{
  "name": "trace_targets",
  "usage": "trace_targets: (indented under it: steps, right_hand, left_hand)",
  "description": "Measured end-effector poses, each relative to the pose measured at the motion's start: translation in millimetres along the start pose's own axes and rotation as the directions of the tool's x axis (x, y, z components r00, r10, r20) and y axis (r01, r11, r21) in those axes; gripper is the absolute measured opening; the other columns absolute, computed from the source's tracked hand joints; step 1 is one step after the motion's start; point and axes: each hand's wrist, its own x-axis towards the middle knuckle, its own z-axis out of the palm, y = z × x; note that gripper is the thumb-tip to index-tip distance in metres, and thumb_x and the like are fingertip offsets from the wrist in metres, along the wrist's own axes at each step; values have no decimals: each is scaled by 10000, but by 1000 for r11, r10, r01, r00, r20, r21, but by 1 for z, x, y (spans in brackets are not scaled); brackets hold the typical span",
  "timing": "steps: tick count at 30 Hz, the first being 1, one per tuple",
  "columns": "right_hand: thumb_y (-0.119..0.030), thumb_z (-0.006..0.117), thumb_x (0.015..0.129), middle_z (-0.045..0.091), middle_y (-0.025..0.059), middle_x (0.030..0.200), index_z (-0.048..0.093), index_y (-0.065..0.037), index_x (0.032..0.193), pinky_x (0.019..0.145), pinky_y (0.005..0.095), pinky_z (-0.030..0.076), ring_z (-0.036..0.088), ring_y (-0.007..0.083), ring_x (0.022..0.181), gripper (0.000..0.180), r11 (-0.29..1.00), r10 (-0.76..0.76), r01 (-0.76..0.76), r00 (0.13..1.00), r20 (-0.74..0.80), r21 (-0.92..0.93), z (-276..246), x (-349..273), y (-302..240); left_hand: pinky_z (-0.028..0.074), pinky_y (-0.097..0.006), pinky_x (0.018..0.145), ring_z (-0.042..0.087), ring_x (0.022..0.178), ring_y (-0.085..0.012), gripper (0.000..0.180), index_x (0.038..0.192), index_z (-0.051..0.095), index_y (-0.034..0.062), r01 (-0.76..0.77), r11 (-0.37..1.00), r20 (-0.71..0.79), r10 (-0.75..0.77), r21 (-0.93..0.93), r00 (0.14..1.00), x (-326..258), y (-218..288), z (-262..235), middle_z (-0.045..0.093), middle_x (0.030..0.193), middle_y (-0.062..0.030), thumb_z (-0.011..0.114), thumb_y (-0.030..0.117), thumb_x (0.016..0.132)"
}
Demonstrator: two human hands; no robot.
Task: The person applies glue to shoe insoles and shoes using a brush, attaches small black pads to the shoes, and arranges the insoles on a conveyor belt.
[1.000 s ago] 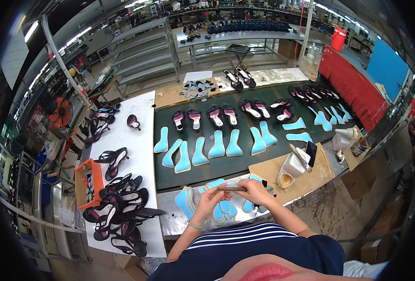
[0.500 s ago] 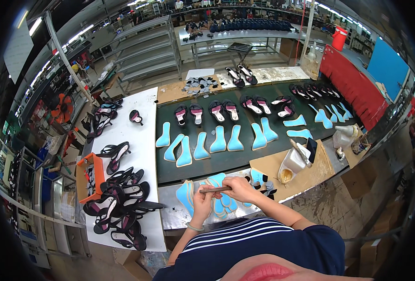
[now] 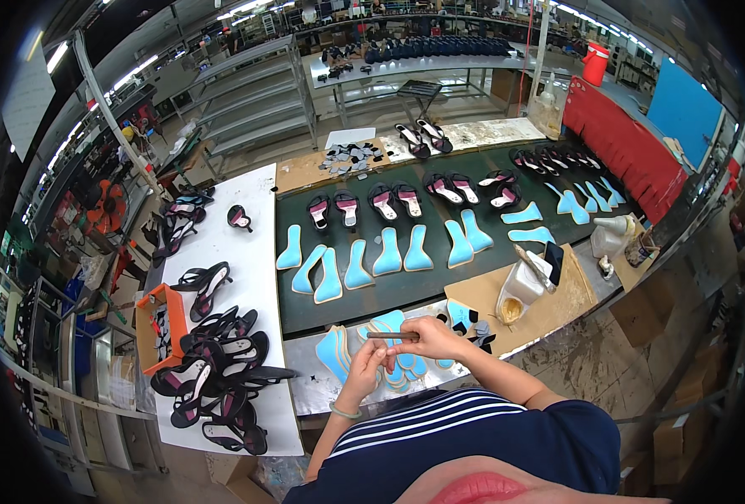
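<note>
My right hand (image 3: pixel 434 338) is closed around a short brown stick-like tool (image 3: pixel 387 335), whose free end points left. Just below that end is my left hand (image 3: pixel 364 368), its fingers pinched together close to my right fingertips. Whatever it may hold is too small to make out. Beneath both hands lies a pile of light blue insoles (image 3: pixel 334 349) on the metal edge of the bench, partly covered by my hands. More blue insoles (image 3: pixel 389 252) lie in a row across the dark green surface, with black strappy sandals (image 3: pixel 382 202) behind them.
At left, a white board (image 3: pixel 259 244) carries a heap of black sandals (image 3: pixel 221 357) and an orange box (image 3: pixel 161 328) of small pieces. On cardboard at right stands a white glue container (image 3: pixel 519 294) beside a dark phone (image 3: pixel 553 262). Grey pieces (image 3: pixel 351 157) lie at the back.
My left fingers have dropped slightly from the stick's left end to just beneath it. My right hand keeps hold of the stick. The whole view has shifted a little.
</note>
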Motion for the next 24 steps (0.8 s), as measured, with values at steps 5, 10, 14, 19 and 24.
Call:
trace_targets:
  steps: [5, 10, 14, 19, 24]
  right_hand:
    - [-478, 738, 747, 528, 90, 567, 568, -36, 680, 516, 351, 404, 541, 248, 547, 479, 1000, 28, -28, 999, 20, 11, -5, 0, -2]
    - [-464, 734, 756, 536, 83, 597, 570, -35, 684, 519, 350, 403, 551, 245, 569, 465, 999, 7, -8, 1000, -21, -43, -8, -3, -6]
    - [-448, 727, 765, 544, 76, 613, 579, -39, 700, 522, 350, 404, 558, 246, 582, 440, 999, -6, 6, 1000, 0, -53, -11, -4, -14]
    - [-428, 728, 761, 559, 88, 619, 574, -44, 694, 526, 371, 412, 572, 275, 602, 419, 997, -40, 38, 998, -38, -64, 2, -1, -3]
    - [-400, 738, 753, 566, 100, 613, 554, -42, 677, 525, 386, 418, 578, 301, 610, 409, 997, -61, 57, 996, -67, -59, 5, 0, -3]
  left_hand:
    - [437, -263, 624, 519, 678, -141, 195, 929, 432, 52, 95, 952, 90, -71, -291, 993, -4, 2, 7, 497, 753, -41, 377, 218, 1015]
    - [433, -275, 602, 521, 664, -162, 234, 843, 428, 59, 107, 902, 16, -110, -419, 994, -5, -5, 0, 425, 692, -25, 395, 221, 1008]
    - [450, -281, 609, 534, 662, -170, 267, 775, 459, 47, 3, 886, -67, -38, -465, 997, -5, -12, -9, 466, 667, -31, 437, 193, 998]
    - [502, -296, 667, 589, 709, -176, 117, 907, 589, -16, 10, 871, -190, -118, -492, 975, -5, 5, 9, 597, 770, -79, 577, 98, 926]
    - [518, -281, 701, 622, 773, -163, 166, 1020, 636, -43, 30, 903, -181, -118, -428, 976, -10, 1, 9, 645, 849, -97, 642, 24, 868]
